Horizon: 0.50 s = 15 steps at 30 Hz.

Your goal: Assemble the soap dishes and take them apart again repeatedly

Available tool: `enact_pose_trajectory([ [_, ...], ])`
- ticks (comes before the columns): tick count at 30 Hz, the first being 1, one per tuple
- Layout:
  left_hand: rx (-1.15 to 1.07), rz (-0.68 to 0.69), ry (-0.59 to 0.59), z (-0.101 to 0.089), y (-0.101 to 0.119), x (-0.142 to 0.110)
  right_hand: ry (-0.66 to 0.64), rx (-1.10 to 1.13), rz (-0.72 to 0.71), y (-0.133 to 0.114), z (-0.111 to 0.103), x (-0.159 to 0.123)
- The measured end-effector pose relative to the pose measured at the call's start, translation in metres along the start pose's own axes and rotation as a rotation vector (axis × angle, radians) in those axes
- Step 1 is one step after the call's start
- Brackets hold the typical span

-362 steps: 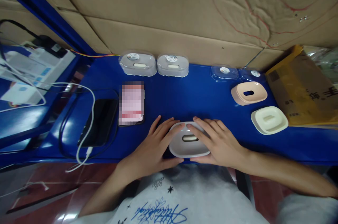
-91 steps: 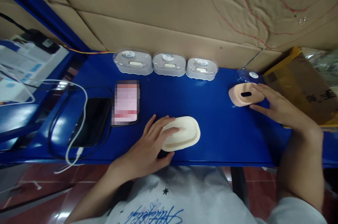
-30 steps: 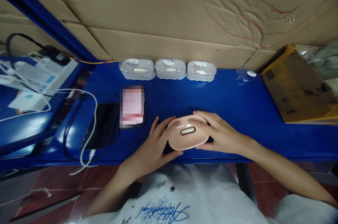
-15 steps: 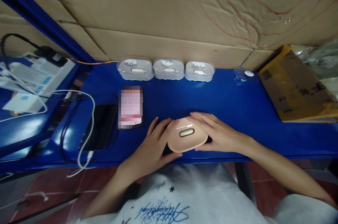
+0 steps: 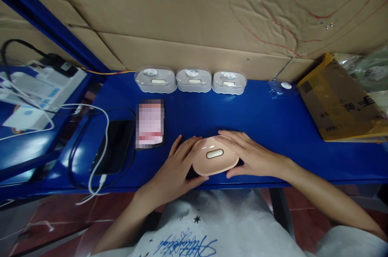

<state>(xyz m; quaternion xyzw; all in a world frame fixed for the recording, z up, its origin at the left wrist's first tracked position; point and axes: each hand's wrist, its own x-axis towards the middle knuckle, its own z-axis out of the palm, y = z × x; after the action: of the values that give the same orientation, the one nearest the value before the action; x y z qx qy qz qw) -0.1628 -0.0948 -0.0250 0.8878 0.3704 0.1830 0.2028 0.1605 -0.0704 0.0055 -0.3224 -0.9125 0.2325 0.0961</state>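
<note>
A peach soap dish [image 5: 216, 166] sits near the front edge of the blue table. Cream plastic shows through the slot in its middle. My left hand [image 5: 178, 164] is curved round its left end, thumb along the front side and fingers on the far rim. From the other end my right hand [image 5: 250, 154] grips it, fingers over the back rim and thumb at the near right side. Whatever lies beneath the dish is hidden. At the back right lies a clear lid [image 5: 280, 88] with a round sticker.
Three grey soap dishes [image 5: 194, 83] under clear lids stand in a row at the back. To the left lie a phone [image 5: 150, 123] with a blurred screen and a black phone [image 5: 115, 148] with a white cable. A cardboard box [image 5: 342, 103] borders the right; a power strip [image 5: 39, 99] is far left.
Earlier my hands held a grey soap dish; a third lidded one now stands in the back row. The peach dish came from the right onto the cream base. Since half a second ago, little has moved.
</note>
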Motion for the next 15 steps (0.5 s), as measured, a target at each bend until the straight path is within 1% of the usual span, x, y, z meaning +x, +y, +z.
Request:
enact_pose_trajectory([
  [2,-0.002,-0.003,0.001,0.000,0.000,0.000,0.020,0.026,-0.022,0.009,-0.017,-0.004],
  [4,-0.009,0.000,-0.002,-0.001,0.001,0.001,0.135,-0.020,0.035,0.027,-0.043,-0.010],
  [6,-0.012,0.005,-0.010,-0.002,0.001,0.001,0.286,-0.159,0.182,0.051,-0.074,-0.017],
  [8,-0.008,0.005,-0.015,-0.003,0.002,0.001,0.361,-0.333,0.351,0.082,-0.105,-0.023],
  [9,-0.005,0.006,-0.016,-0.003,0.001,0.002,0.359,-0.406,0.433,0.099,-0.118,-0.026],
  [10,-0.003,0.007,-0.016,-0.003,0.001,0.002,0.329,-0.459,0.522,0.115,-0.130,-0.029],
  [12,-0.005,0.007,-0.015,-0.002,0.001,0.001,0.252,-0.509,0.688,0.146,-0.146,-0.036],
  [14,-0.013,0.006,-0.018,-0.002,0.001,0.001,0.186,-0.500,0.772,0.170,-0.152,-0.040],
  [15,-0.017,0.006,-0.020,-0.002,0.001,0.001,0.164,-0.486,0.780,0.180,-0.151,-0.042],
])
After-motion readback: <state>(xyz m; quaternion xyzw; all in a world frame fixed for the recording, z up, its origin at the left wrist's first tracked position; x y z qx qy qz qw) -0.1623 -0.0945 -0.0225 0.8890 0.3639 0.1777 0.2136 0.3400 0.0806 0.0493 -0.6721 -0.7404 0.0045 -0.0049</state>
